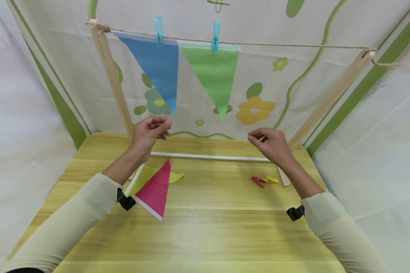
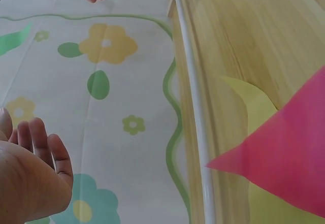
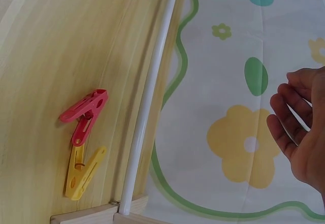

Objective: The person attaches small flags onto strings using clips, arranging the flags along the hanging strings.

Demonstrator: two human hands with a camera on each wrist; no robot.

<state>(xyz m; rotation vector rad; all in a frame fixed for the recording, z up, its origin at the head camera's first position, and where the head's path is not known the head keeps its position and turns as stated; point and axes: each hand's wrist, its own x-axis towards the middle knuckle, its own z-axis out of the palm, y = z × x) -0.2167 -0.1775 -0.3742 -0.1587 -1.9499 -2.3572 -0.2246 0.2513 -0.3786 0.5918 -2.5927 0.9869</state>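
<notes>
Two pennants hang from a twine line [image 1: 276, 44]: a blue pennant [image 1: 157, 57] under one light-blue clothespin [image 1: 158, 30], and a green pennant [image 1: 213, 64] under another light-blue clothespin [image 1: 216, 36]. Below the blue pennant's tip my left hand [image 1: 148, 132] hovers with loosely bent fingers and nothing in them. My right hand [image 1: 271, 144] is raised too, near the right wooden post, its fingers relaxed and empty. On the table a pink pennant [image 1: 155, 189] overlaps a yellow pennant [image 1: 143, 176]. A red clothespin [image 3: 86, 115] lies against a yellow clothespin [image 3: 81, 176] at the right.
A left wooden post [image 1: 111, 72] and a right wooden post [image 1: 331, 94] carry the twine. Between their feet a white rod [image 1: 208, 156] runs low across the back of the wooden table [image 1: 208, 239]. A flower-printed cloth [image 1: 198, 91] stands behind.
</notes>
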